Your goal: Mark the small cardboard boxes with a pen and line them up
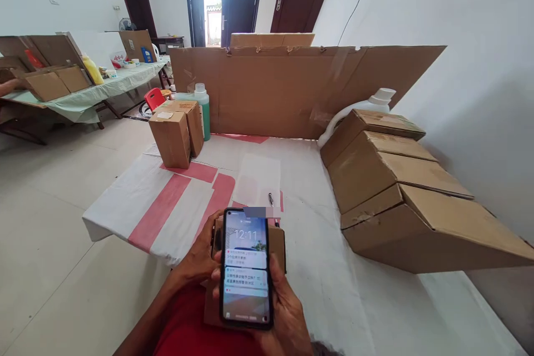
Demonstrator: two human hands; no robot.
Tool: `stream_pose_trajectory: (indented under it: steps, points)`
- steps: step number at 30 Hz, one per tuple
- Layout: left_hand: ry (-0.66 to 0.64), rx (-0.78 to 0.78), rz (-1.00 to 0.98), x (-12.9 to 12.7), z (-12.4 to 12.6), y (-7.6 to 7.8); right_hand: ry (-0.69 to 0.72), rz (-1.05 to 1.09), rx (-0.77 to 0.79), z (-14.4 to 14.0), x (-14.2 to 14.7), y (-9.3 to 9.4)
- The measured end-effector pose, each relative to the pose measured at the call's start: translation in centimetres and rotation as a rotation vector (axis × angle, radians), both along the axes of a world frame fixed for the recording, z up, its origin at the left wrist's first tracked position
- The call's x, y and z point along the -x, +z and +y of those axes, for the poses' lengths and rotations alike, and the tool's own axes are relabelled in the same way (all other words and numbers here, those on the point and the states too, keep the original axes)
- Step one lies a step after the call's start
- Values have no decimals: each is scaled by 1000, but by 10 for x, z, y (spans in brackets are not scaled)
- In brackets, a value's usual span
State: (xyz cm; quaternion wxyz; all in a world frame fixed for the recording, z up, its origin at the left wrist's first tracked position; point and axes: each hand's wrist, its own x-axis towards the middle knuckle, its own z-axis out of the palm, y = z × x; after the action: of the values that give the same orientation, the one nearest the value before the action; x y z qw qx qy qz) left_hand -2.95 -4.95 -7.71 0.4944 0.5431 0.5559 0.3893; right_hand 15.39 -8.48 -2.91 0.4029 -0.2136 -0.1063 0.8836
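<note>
Black-edged phone (245,275) is front and centre here, screen lit and turned up toward the wearer, clock reading 12:11 with a couple of notifications under it. So, using the phone as the middle of the clock: the right hand (286,303) has it, fingers wrapped round and gripping, thumb along the 3 o'clock edge and fingertips peeking out at 9. The left hand (204,258) is at 9 too, up against the side of a brown cardboard box (278,247) that's mostly hidden under the phone. Some of its fingers are out of sight, so can't tell if they're closed on the box or just resting.

Pen (271,199) is near 1 o'clock by a pale sheet (256,175), both on the red-and-white tablecloth (317,194). Two small cartons (169,139) stand at 11 with a green bottle (205,117) just behind them. Row of bigger cartons (375,178) leans along 2 o'clock, white jug (381,97) tucked behind the far end. Big cardboard panel (267,89) stands across 12. Way off around 10 there's another table (125,75) and someone else's arm (8,87).
</note>
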Motion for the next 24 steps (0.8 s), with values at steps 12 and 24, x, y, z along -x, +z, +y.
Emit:
stream_pose_trajectory:
  steps: [12,24]
  points:
    - [-22,-10,98,6,11,-15,-580,-1690,-284,76,-122,-86]
    - [15,6,148,11,43,-43,-318,-2179,-237,74,-143,-115]
